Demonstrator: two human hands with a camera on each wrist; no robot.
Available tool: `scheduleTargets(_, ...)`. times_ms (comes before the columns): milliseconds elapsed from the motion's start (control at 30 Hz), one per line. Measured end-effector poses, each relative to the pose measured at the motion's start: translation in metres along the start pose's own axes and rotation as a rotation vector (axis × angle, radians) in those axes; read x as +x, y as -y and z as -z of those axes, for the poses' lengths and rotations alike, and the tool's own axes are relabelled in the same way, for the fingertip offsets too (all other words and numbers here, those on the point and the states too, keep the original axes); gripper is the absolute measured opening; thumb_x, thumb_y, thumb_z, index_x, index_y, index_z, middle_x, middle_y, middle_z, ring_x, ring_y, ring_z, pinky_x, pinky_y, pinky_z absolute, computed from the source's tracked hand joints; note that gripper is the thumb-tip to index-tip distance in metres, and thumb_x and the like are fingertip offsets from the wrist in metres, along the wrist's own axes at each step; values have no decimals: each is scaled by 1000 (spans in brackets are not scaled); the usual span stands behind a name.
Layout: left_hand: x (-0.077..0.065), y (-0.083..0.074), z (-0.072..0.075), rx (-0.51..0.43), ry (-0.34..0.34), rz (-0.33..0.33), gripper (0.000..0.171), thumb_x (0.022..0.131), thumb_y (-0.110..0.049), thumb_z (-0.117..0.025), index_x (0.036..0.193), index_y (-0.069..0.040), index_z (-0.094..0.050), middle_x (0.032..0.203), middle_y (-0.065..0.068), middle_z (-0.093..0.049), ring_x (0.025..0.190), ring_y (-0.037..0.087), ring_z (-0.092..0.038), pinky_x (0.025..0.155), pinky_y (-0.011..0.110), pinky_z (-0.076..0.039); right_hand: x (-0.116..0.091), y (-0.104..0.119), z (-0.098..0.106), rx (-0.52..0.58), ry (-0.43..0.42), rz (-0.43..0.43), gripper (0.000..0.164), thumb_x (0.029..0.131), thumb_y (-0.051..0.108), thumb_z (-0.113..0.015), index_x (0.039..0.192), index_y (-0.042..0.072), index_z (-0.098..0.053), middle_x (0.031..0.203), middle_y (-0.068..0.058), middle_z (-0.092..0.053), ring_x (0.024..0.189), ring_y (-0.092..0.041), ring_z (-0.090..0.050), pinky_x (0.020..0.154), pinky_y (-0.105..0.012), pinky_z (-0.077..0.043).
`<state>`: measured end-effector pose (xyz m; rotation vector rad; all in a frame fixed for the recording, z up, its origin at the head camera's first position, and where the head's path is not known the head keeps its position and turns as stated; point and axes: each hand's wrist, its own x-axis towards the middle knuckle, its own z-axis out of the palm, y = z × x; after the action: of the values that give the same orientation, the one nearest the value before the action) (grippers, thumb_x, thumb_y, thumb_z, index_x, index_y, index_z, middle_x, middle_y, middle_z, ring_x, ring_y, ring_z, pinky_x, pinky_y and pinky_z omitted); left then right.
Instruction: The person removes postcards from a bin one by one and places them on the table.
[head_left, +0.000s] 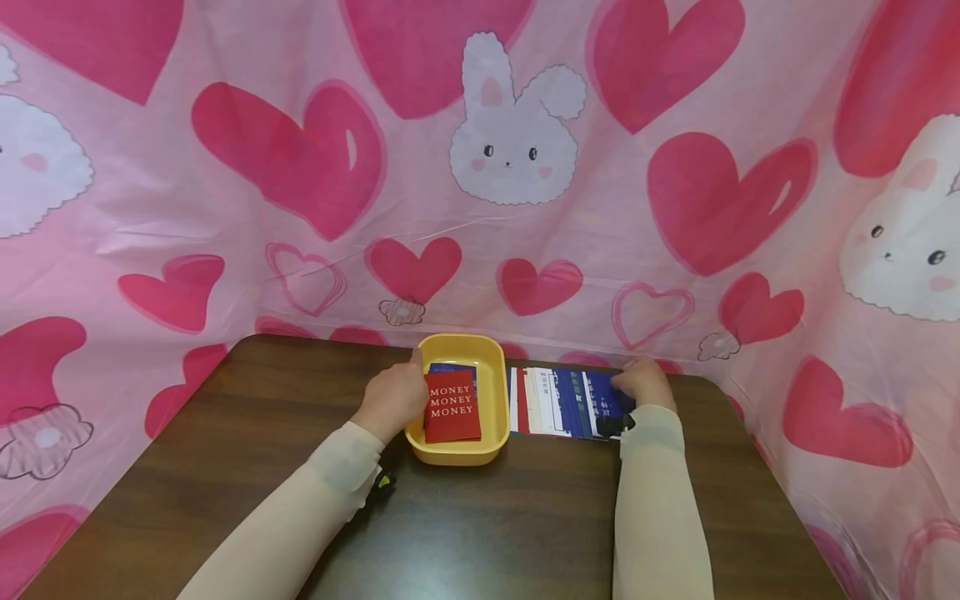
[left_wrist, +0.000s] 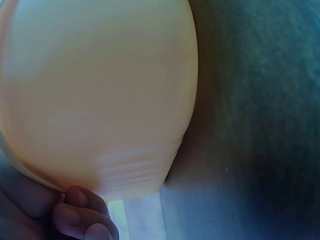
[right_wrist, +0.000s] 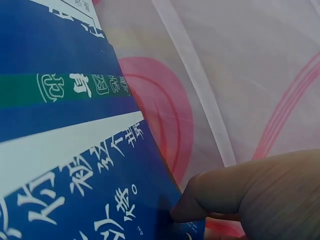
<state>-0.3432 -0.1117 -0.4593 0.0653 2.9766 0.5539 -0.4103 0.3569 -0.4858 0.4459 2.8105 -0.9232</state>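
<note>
At the left side of a yellow plastic tray (head_left: 492, 408), my left hand (head_left: 393, 398) holds the rim. The left wrist view shows curled fingers (left_wrist: 80, 212) against the tray's outer wall (left_wrist: 105, 95). Inside the tray lies a red card (head_left: 452, 408) printed "MONEY MONEY MONEY", partly covering a blue card (head_left: 453, 367). To the tray's right, a fanned row of overlapping cards (head_left: 551, 404) in white, red and blue lies on the table. My right hand (head_left: 647, 385) pinches the far corner of the rightmost blue card (right_wrist: 155, 200), which bears white writing; the fingers beneath are mostly hidden.
The brown wooden table (head_left: 487, 533) ends just behind the tray and cards. A pink curtain (head_left: 420, 217) with hearts and rabbits hangs along its back and both sides. A dark strap piece (head_left: 615, 425) at the right wrist overlaps the card row's near edge.
</note>
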Motion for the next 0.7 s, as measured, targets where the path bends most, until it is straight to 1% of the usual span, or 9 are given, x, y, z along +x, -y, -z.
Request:
scheduleTargets(67, 0, 0, 0, 0, -1, -4, 77, 113, -31, -63, 177, -3, -32, 137, 21, -76, 108, 36, -75, 99, 62, -68, -19, 13, 4, 6, -2, -21, 57, 99, 20, -78, 145, -11, -66, 152, -36, -65, 132, -53, -65, 122, -69, -51)
scheduleTargets(133, 0, 0, -1, 2, -4, -8, 76, 113, -31, -62, 177, -2, -32, 137, 21, -77, 109, 36, -75, 100, 62, -67, -23, 15, 3, -13, -25, -11, 50, 98, 20, -77, 138, -10, -70, 147, -36, -67, 125, -50, -67, 120, -66, -54)
scheduleTargets(200, 0, 0, -1, -1, -6, -7, 75, 114, -31, -62, 177, -2, -32, 136, 21, -77, 109, 36, -75, 101, 62, -67, -17, 15, 1, -37, -60, 11, 41, 97, 23, -75, 123, -8, -75, 137, -33, -72, 115, -46, -68, 115, -64, -57)
scheduleTargets(300, -1, 0, -1, -5, -11, -4, 75, 114, -32, -62, 176, -2, -33, 135, 20, -77, 108, 36, -74, 101, 62, -66, 5, 10, -8, -50, -116, 97, 34, 94, 28, -73, 107, -3, -79, 124, -29, -76, 106, -43, -69, 108, -63, -59)
scheduleTargets(400, -1, -1, -1, -6, -9, 1, 75, 114, -32, -62, 177, -3, -32, 136, 21, -76, 108, 36, -74, 102, 62, -66, 20, 17, -18, -12, -119, 156, 34, 97, 32, -71, 109, 2, -81, 123, -27, -78, 110, -44, -70, 110, -65, -57)
scheduleTargets(467, -1, -1, 0, -4, -7, 1, 75, 114, -32, -61, 177, -2, -32, 138, 21, -76, 109, 36, -74, 102, 62, -66, 21, 29, -23, 21, -105, 175, 35, 98, 34, -72, 113, 4, -81, 124, -26, -77, 113, -44, -68, 110, -65, -57)
scheduleTargets(567, -2, -1, 0, -2, -4, -3, 75, 115, -32, -59, 178, -2, -31, 139, 22, -76, 111, 36, -75, 103, 62, -66, 7, 57, -25, 10, -86, 178, 36, 101, 37, -71, 118, 6, -80, 123, -21, -77, 113, -41, -67, 109, -64, -57)
scheduleTargets(667, -2, 0, 1, -2, -4, -3, 75, 115, -32, -59, 178, -1, -30, 139, 21, -76, 110, 36, -74, 103, 62, -66, -13, 85, -24, 7, -74, 223, 34, 103, 36, -71, 119, 6, -80, 118, -17, -78, 108, -37, -67, 104, -58, -59)
scheduleTargets(700, -2, 0, 1, -3, -4, -2, 76, 115, -32, -59, 178, -1, -30, 139, 21, -76, 110, 36, -74, 102, 62, -66, -17, 90, -25, 22, -66, 259, 34, 104, 36, -72, 119, 7, -80, 114, -16, -79, 105, -35, -67, 100, -55, -60)
